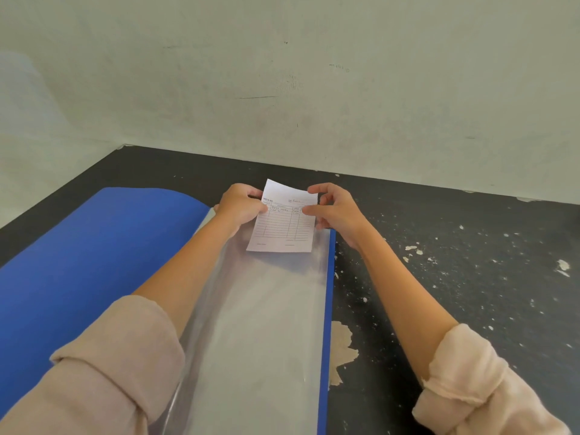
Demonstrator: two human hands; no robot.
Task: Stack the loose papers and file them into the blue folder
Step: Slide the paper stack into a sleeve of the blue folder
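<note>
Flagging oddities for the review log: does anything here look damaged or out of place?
Only the table: its dark coating is chipped, with a pale bare patch beside the blue folder and white flecks rightward. The paper looks intact.

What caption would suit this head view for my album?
Left hand and right hand hold a paper slip over the open blue folder.

On my remote feed I see the left hand (240,208) and right hand (337,211) bare, and well back from the grip each arm wears pale pinkish-beige soft knit, the left sleeve (103,356) and right sleeve (470,381) rolled into thick, slightly fuzzy cuffs.
</note>
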